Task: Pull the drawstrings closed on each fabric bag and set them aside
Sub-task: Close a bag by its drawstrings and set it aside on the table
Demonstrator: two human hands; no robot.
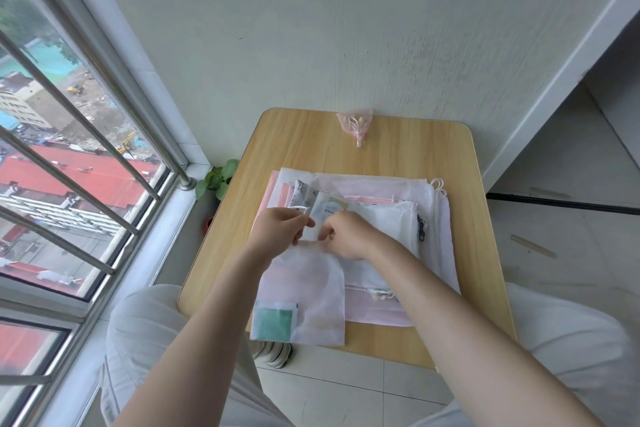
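Observation:
A sheer white fabric bag (304, 298) with a green patch at its lower left lies at the front of the wooden table (460, 163). My left hand (280, 230) and my right hand (341, 236) both pinch its top edge, close together. Whether they hold the drawstring itself I cannot tell. Under and behind it lies a pile of white and pink fabric bags (391, 218). A small pink mesh bag (355, 123), cinched closed, sits apart at the table's far edge by the wall.
The table stands against a pale wall (311, 28), with a barred window (69, 149) to the left. A small green plant (216, 180) sits by the table's left edge. My knees flank the table's near edge above a tiled floor.

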